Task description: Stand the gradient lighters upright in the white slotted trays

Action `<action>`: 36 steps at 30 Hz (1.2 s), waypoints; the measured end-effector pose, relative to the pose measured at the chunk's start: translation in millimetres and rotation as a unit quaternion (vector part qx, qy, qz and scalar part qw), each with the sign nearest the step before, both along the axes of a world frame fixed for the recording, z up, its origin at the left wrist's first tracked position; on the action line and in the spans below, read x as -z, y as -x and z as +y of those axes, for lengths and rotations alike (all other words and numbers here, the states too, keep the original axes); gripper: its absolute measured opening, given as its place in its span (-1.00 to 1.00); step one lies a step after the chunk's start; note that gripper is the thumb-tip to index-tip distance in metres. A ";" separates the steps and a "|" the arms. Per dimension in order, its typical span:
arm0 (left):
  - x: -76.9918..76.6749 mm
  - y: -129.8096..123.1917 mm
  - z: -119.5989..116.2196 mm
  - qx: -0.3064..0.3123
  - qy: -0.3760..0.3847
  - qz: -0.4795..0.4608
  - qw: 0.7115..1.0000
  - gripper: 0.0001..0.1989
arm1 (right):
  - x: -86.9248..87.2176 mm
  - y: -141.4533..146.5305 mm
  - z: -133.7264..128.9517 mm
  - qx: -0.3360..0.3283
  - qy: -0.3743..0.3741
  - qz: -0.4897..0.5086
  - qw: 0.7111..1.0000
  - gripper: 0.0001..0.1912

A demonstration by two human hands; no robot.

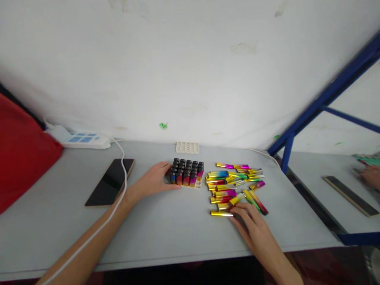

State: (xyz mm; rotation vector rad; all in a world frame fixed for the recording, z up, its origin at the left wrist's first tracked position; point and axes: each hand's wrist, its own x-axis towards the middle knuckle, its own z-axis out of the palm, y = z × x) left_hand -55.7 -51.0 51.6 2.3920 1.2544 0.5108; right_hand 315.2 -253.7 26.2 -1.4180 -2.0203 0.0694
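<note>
Several black-topped lighters [186, 173] with shiny red, purple and blue bodies stand upright, packed in rows in a white tray [198, 185]. My left hand [157, 178] grips the left side of this block, thumb at the front and fingers behind. To the right lies a loose pile of shiny lighters [224, 194] in gold, pink, green and red, pointing various ways. At the pile's near edge, my right hand [253, 225] is closed with its fingertips on the end of a gold lighter [220, 213]. Its fingertips are partly hidden.
A second white tray with holes [187, 147] lies by the wall. On the left are a black phone [111, 182], a white cable [124, 168], a power strip [87, 139] and a red object [25, 154]. Beyond the blue frame [286, 152], another person's hand [371, 176] shows.
</note>
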 end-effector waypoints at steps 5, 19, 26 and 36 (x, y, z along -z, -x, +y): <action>-1.8 -1.1 -2.3 -0.009 0.001 -0.004 1.000 -0.40 | -12.0 1.3 15.7 0.022 0.069 0.144 0.987 -0.76; 1.9 -0.3 -0.4 -0.011 -0.004 -0.005 1.000 -0.36 | -85.4 61.5 175.0 -0.067 0.218 0.616 0.754 -0.37; 0.1 -0.2 -1.2 -0.006 0.005 -0.001 1.000 -0.37 | -48.7 68.8 175.6 -0.038 0.275 0.593 0.755 -0.27; -0.2 1.7 -0.7 -0.004 0.018 0.004 1.000 -0.41 | -36.9 70.2 172.4 -0.008 0.296 0.553 0.779 -0.43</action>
